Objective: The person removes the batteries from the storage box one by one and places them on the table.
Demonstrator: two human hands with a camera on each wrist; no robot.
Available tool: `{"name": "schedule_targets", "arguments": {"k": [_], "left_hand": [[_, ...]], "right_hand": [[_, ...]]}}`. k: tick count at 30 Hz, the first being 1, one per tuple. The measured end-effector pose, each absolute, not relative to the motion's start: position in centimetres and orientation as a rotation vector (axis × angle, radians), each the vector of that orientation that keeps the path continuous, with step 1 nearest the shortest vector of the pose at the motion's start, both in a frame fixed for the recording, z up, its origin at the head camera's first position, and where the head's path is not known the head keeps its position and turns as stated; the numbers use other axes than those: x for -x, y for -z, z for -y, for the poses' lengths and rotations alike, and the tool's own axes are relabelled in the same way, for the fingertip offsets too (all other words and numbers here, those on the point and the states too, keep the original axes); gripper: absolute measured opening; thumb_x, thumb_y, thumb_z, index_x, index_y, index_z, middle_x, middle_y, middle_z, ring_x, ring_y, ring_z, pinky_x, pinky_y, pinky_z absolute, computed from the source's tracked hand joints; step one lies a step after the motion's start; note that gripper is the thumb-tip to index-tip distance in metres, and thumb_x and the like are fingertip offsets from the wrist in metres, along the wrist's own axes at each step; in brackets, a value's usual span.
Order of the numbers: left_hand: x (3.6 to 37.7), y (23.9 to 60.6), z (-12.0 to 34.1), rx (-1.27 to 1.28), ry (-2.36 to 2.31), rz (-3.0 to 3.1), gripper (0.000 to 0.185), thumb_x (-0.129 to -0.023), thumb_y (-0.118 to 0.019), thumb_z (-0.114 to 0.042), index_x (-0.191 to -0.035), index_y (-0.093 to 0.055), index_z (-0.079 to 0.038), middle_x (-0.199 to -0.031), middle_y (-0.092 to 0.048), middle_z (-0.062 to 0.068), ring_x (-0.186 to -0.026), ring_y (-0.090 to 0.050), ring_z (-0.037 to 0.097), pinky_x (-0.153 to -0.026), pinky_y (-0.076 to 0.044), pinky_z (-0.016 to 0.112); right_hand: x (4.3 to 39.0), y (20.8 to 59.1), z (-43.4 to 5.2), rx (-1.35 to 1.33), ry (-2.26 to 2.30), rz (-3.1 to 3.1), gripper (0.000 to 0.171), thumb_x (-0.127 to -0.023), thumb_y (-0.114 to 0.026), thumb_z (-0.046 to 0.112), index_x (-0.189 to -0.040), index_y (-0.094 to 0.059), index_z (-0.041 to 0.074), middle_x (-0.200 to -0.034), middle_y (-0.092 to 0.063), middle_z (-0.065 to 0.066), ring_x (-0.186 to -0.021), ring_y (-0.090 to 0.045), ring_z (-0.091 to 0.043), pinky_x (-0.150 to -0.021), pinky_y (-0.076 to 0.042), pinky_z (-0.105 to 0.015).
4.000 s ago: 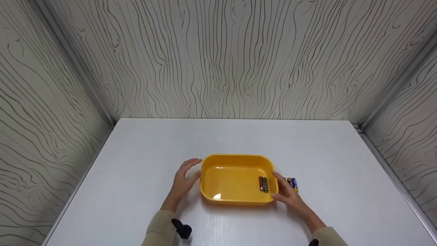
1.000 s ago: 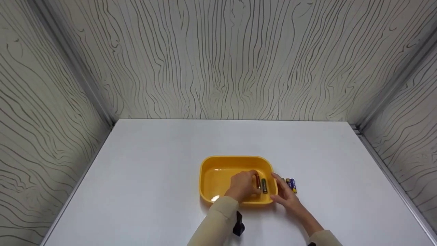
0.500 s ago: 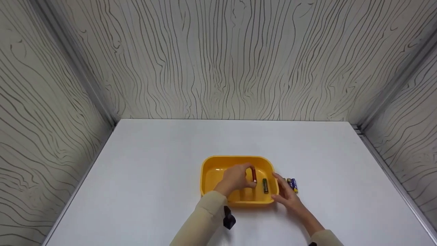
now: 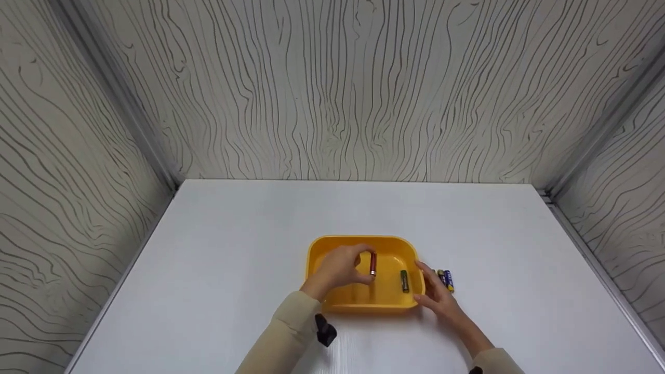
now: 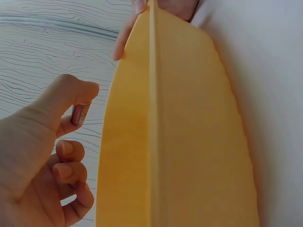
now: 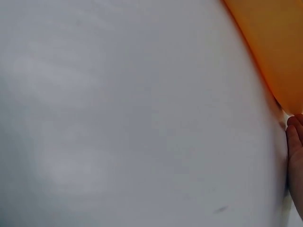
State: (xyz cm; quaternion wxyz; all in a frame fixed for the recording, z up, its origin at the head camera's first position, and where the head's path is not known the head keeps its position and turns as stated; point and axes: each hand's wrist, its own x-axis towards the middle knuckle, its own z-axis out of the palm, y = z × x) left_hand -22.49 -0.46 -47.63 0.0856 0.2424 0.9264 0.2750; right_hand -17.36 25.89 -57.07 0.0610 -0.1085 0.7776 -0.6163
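Note:
My left hand (image 4: 340,266) pinches a red battery (image 4: 373,264) between thumb and index finger, its other fingers loosely curled. In the left wrist view the battery (image 5: 81,114) stands between the two fingertips. Hand and battery are above a yellow plastic tray (image 4: 363,308) with rounded corners. A dark green battery (image 4: 404,281) lies in the tray near its right wall. My right hand (image 4: 440,297) holds the tray's right end, with fingertips over the rim. In the right wrist view only part of the right hand (image 6: 296,142) shows, against the tray's outer wall.
Several batteries (image 4: 449,280), blue and yellow among them, lie on the white table (image 4: 249,223) just right of the tray, partly hidden by the right hand. Patterned panels (image 4: 332,93) enclose the table at the back and sides.
The left hand has gone from outside the tray's left end into it, taken hold of the red battery and carried it up and left. The right hand stays at the right rim.

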Motion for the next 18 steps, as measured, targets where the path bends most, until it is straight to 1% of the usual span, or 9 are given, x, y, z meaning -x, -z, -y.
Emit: {"name": "schedule_targets", "arguments": {"k": [5,10,13,18], "left_hand": [[22.0,47.2,1.8,-0.753,-0.793,-2.78,0.054,-0.076,-0.08,-0.037,-0.126,-0.06,-0.027,-0.085,-0.063,-0.001,-0.072,-0.047,0.007,-0.062,-0.038,0.017],[21.9,47.0,3.5,-0.798,-0.9,-2.748,0.052,-0.077,-0.079,-0.032,-0.125,-0.061,-0.023,-0.076,-0.055,-0.002,-0.067,-0.041,0.006,-0.059,-0.033,0.017],[21.9,47.0,4.6,-0.804,-0.963,-2.741,0.051,-0.077,-0.08,-0.029,-0.124,-0.062,-0.022,-0.074,-0.05,-0.006,-0.066,-0.04,0.006,-0.058,-0.032,0.017],[22.1,47.2,6.4,-0.81,-1.009,-2.753,0.051,-0.077,-0.079,-0.028,-0.124,-0.062,-0.02,-0.074,-0.047,-0.007,-0.065,-0.039,0.006,-0.058,-0.031,0.017]], "right_hand": [[17.4,57.2,-25.9,0.32,1.857,-2.356,0.073,-0.09,-0.058,0.003,-0.154,-0.022,0.012,-0.161,-0.019,-0.02,-0.128,-0.038,0.02,-0.104,-0.032,-0.002],[17.3,57.1,-25.9,0.285,1.838,-2.377,0.074,-0.09,-0.059,0.005,-0.153,-0.023,0.014,-0.161,-0.021,-0.017,-0.126,-0.038,0.02,-0.104,-0.032,-0.002],[17.3,57.1,-25.9,0.273,1.838,-2.386,0.074,-0.089,-0.059,0.005,-0.153,-0.023,0.014,-0.161,-0.022,-0.017,-0.126,-0.038,0.02,-0.104,-0.032,-0.002],[17.3,57.1,-25.8,0.294,1.88,-2.356,0.074,-0.089,-0.058,0.001,-0.153,-0.022,0.009,-0.158,-0.022,-0.023,-0.127,-0.04,0.019,-0.104,-0.031,-0.001]]}}
